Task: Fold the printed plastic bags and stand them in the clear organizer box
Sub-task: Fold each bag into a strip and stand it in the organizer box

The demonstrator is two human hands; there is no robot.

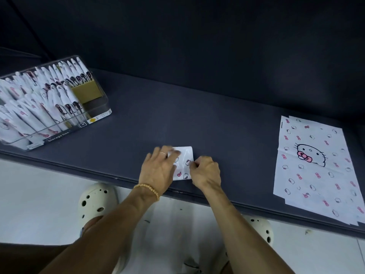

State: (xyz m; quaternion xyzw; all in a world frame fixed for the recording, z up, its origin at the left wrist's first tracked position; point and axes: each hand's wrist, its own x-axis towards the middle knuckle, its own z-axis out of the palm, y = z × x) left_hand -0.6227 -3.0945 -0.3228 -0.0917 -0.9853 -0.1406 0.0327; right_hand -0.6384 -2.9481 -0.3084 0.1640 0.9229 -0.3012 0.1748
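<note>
Two hands meet at the lower middle of the frame over a small folded bag (182, 165), and together they cover its left side and its right edge, so only a strip of white plastic with small printed faces and pink bows shows between them. The fingertips of the left hand (159, 169) are blurred; its fingers lie spread and nearly flat on the bag's upper left part, the palm turned down, a ring on one finger and a bead bracelet (148, 189) at the wrist. The right hand (205, 172) has its fingers curled in, pinching the bag's right edge. Both forearms reach up from the bottom of the frame. The folded bag lies on the dark table (217, 119) near its front edge. At upper left, the clear organizer box (98, 115), cut off by the frame edge, holds rows of folded bags standing upright. A stack of flat bags (314, 167) lies at right, its far corner cut off.
</note>
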